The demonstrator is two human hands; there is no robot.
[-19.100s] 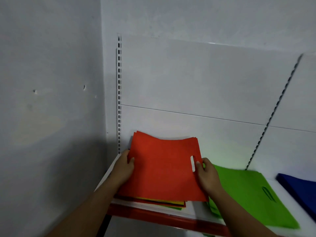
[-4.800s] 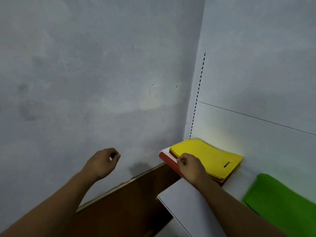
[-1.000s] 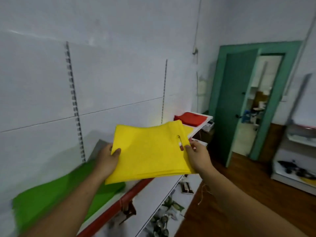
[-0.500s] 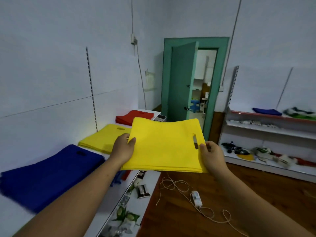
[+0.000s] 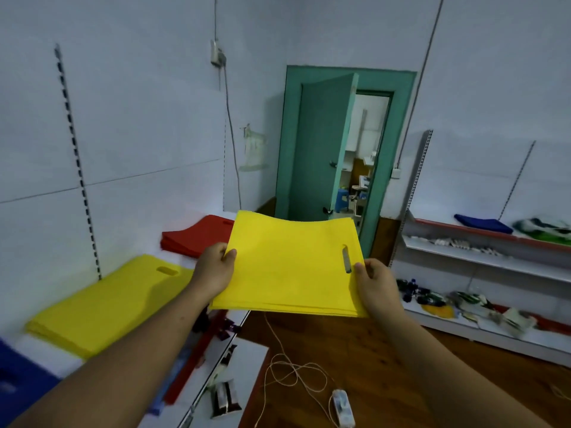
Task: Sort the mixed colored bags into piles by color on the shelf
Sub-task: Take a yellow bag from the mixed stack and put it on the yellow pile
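Observation:
I hold a flat stack of yellow bags (image 5: 287,267) out in front of me, above the shelf's front edge. My left hand (image 5: 214,268) grips its left edge, thumb on top. My right hand (image 5: 375,281) grips the right edge beside the handle slot. On the white shelf (image 5: 49,353) to the left lies a yellow pile (image 5: 111,301), with a red pile (image 5: 197,234) beyond it and a blue pile (image 5: 18,375) at the near left corner.
A lower shelf (image 5: 244,366) below holds small packets. A white cord with a switch box (image 5: 341,407) lies on the wooden floor. A green door (image 5: 318,149) stands open ahead. Shelves along the right wall (image 5: 482,257) carry a blue pile and mixed goods.
My view has swung further right along the shelf. The yellow pile now lies close at my left, and the held yellow stack has come nearer to it.

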